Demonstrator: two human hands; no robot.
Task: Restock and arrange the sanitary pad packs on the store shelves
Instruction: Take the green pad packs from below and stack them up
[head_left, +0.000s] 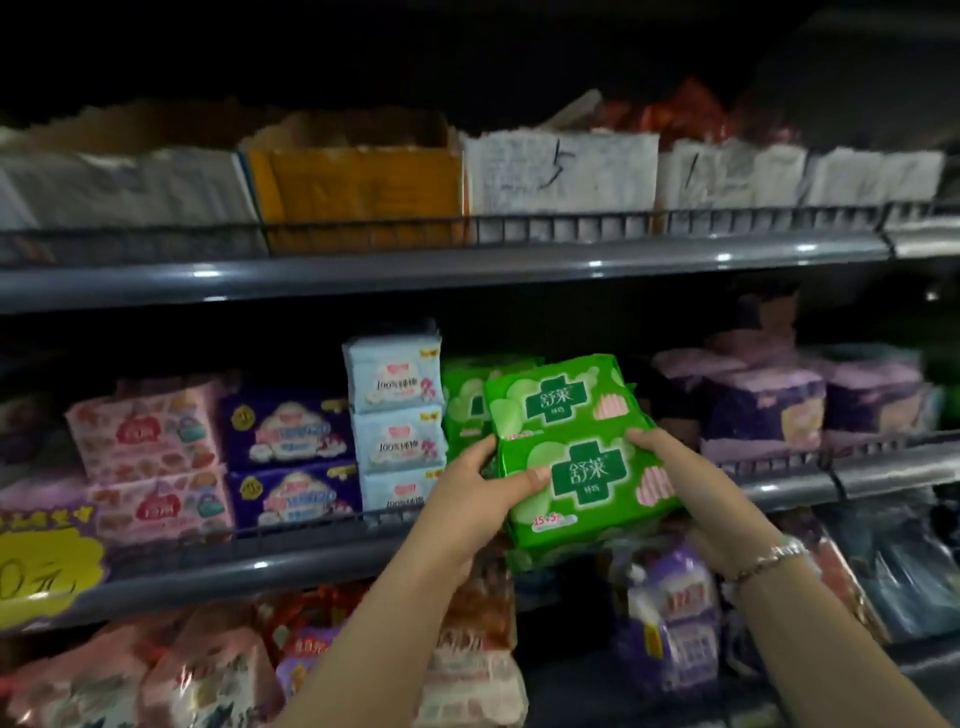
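Note:
Two green pad packs (582, 447), stacked one on the other, are held between both hands in front of the middle shelf (291, 566). My left hand (483, 493) grips the stack's left side, thumb across the lower pack's front. My right hand (675, 467) clasps the right side; a bracelet sits on that wrist. Another green pack (462, 405) stands on the shelf just behind the stack. Left of it are light blue packs (397, 415), dark blue packs (291, 457) and pink packs (150, 457). Purple packs (769, 410) fill the shelf's right part.
The upper shelf (441, 270) carries cardboard boxes, one orange (363, 192) and others white. A low wire rail runs along each shelf's front. A yellow price sign (47, 566) hangs at the lower left. Bagged goods crowd the bottom shelf (208, 675).

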